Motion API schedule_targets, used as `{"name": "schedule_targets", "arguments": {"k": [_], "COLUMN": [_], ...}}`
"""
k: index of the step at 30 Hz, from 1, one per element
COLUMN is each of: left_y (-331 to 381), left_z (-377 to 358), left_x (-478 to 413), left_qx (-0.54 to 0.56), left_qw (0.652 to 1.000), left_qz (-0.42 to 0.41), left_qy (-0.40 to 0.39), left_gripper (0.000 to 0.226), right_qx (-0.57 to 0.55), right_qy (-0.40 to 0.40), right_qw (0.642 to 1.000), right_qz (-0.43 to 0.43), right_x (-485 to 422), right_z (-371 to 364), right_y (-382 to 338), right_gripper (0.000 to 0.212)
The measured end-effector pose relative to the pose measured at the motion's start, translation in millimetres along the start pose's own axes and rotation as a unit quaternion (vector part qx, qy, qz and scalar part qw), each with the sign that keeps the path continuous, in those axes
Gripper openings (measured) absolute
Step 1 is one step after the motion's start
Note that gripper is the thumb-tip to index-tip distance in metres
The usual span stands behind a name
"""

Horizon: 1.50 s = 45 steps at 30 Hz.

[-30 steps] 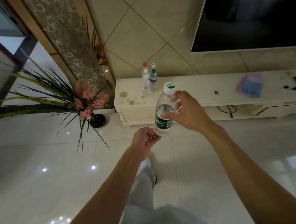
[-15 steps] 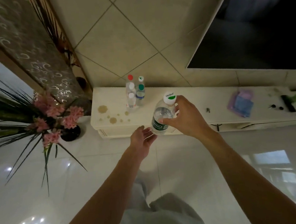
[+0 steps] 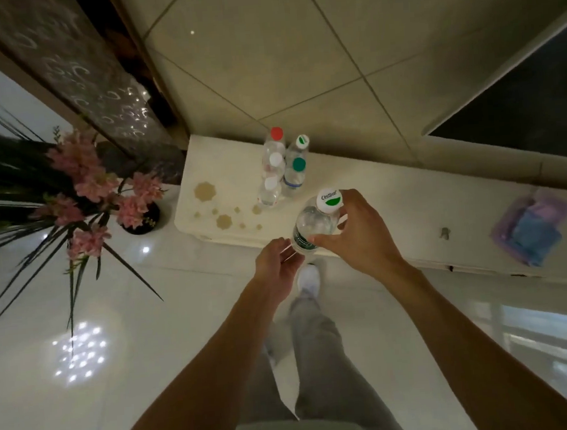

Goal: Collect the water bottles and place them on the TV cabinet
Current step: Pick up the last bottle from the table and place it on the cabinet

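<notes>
Head view: the right hand [image 3: 361, 243] grips a clear water bottle [image 3: 316, 224] with a white-and-green cap, fingers [image 3: 353, 198] curled round it, over the TV cabinet's [image 3: 392, 200] front edge. The left hand [image 3: 277, 267] is beside the bottle's base, fingers loosely spread, holding nothing. Several capped bottles [image 3: 279, 171] stand clustered on the cabinet; their fill is unclear.

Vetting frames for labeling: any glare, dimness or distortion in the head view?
Head view: dim, warm light; speckled glare on the glossy floor; wide-angle distortion slants the TV cabinet; bottle in the right hand is sharp, cap print legible; cloth near the right edge looks soft.
</notes>
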<state>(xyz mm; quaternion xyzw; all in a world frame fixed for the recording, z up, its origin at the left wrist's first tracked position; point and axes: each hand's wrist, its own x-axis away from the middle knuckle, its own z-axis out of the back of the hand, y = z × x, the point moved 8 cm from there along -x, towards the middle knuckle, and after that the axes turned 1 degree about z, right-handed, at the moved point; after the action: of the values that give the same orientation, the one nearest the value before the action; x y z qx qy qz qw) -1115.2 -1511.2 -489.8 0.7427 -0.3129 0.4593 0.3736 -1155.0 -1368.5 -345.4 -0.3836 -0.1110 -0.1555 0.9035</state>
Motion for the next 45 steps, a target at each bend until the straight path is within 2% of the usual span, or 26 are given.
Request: {"name": "schedule_targets", "arguments": {"k": [2,5,8,13,18,22,28,35,45], "left_y": [-4.9,-4.0,-5.3,-9.4,-8.8,-10.8,-20.2,-19.7,-18.1], "left_z": [0.1,-8.1,-2.8,-9.5,-13.7,-14.3,-8.9,-9.5,-15.5], "left_x": [-32.2,-92.3,-143.3,-199.7,-241.1,-263.2,-287.4,-289.2,-283.1], "left_qx": [0.014,0.069,0.077,0.105,0.153,0.175,0.193,0.254,0.269], "left_qw": [1.0,0.998,0.996,0.991,0.985,0.982,0.979,0.965,0.961], "left_qz": [-0.016,-0.012,-0.007,0.006,-0.003,-0.006,0.006,-0.001,-0.01], "left_qy": [0.013,-0.001,0.045,0.08,0.078,0.065,0.067,0.059,0.063], "left_gripper": [0.007,0.002,0.015,0.013,0.012,0.011,0.033,0.017,0.015], "right_qx": [-0.011,-0.02,-0.014,-0.005,0.011,0.013,0.023,0.001,-0.023], "right_qy": [-0.007,-0.03,-0.008,-0.008,-0.001,0.008,0.058,0.068,0.081], "right_qw": [1.0,0.999,1.0,0.999,0.996,0.994,0.99,0.992,0.994], "right_qz": [-0.006,0.011,0.021,0.053,0.084,0.104,0.126,0.102,0.069], "right_x": [-24.9,-72.6,-108.2,-147.2,-176.0,-183.5,-186.5,-192.7,-190.0], "right_z": [-15.1,-40.5,-65.6,-105.3,-127.3,-141.2,-158.6,-170.2,-177.9], "right_y": [23.6,57.4,86.0,122.3,139.6,150.0,163.0,168.9,175.4], "right_gripper": [0.056,0.059,0.063,0.067,0.068,0.071,0.071,0.071,0.076]}}
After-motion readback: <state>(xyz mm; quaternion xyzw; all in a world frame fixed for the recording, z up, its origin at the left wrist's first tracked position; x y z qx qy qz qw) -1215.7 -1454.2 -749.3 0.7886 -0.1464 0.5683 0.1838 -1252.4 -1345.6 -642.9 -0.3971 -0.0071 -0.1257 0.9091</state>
